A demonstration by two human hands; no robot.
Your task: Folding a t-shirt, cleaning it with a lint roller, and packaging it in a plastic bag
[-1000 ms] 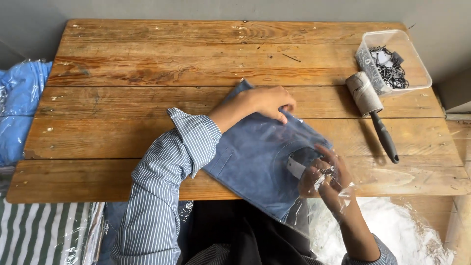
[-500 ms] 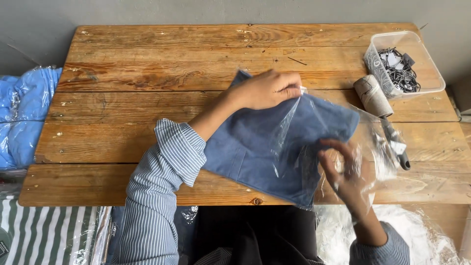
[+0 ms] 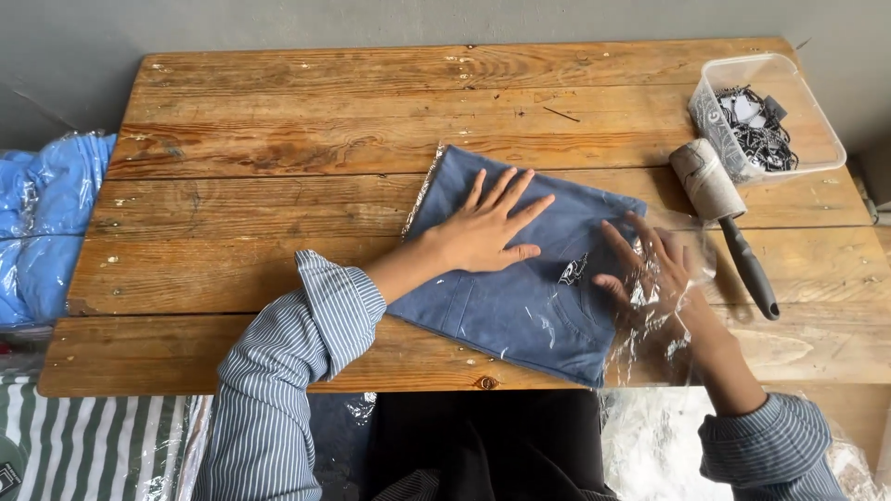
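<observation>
Lowered since half a second ago: folded blue garment (image 3: 520, 278), then lifted inside its clear plastic bag (image 3: 650, 325), now flat on wooden table (image 3: 278, 139), near the front edge, bag mouth trailing off to the right. Left hand (image 3: 487, 232) pressed palm-down on the cloth, fingers spread wide, gripping nothing. Right hand (image 3: 645, 269) inside the bag mouth, fingers splayed and flat, plastic draped over them, nothing pinched. Just right of that, lint roller (image 3: 719, 209). Beyond it, clear plastic tub (image 3: 817, 121) of dark tags. Far left, bagged blue clothes (image 3: 46, 223).
</observation>
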